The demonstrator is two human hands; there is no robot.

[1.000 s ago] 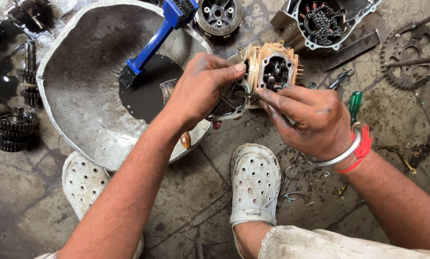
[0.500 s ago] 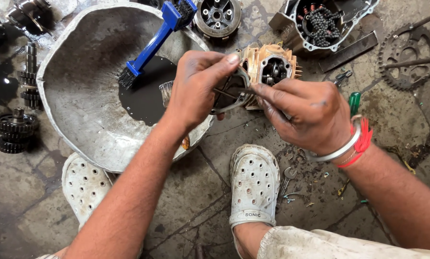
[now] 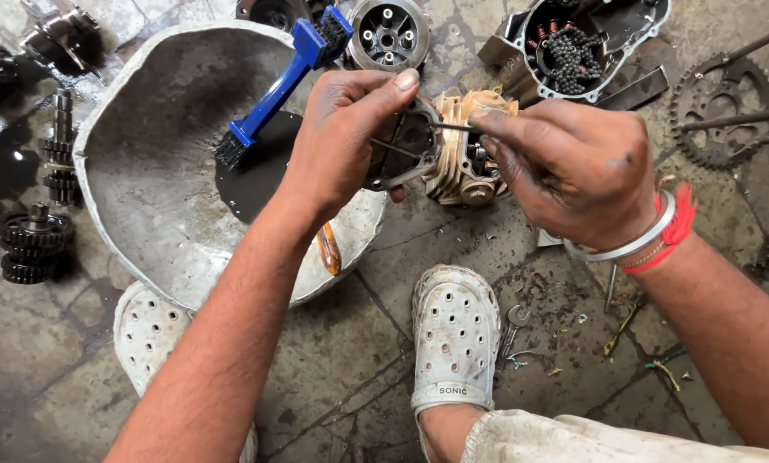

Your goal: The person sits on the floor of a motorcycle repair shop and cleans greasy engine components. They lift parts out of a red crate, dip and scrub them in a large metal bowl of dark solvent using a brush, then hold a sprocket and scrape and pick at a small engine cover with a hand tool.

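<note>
The engine head (image 3: pixel 466 150), a tan, finned lump of cast metal, is up off the floor between both hands, just above the near rim of the dented metal basin (image 3: pixel 144 214). It looks heavy for its size and fully rigid, but those thin fins could chip or bend on a knock, and the grime suggests an oily, slippery surface. The solid body and flat faces look like the safest places to grip, not the fin edges.

The left hand (image 3: pixel 350 137) is wrapped around the dark round part on its near side, thumb hooked over the top, fingers closed firmly. The right hand (image 3: pixel 573 171) is pinched narrow on a thin metal rod (image 3: pixel 449 127), the tip running across toward the left thumb; that rod looks stiff but easy to drop with greasy fingers.

Moving outward: a blue brush (image 3: pixel 286 77) leans in the basin over a pool of black oil. A round clutch hub (image 3: pixel 389 34) sits beyond it, an open engine case (image 3: pixel 573 43) with a chain inside at top right, and a sprocket (image 3: pixel 719 103) at the far right. Gear shafts (image 3: pixel 33 244) lie left on the wet concrete. White perforated clogs (image 3: pixel 455 343) sit below.
</note>
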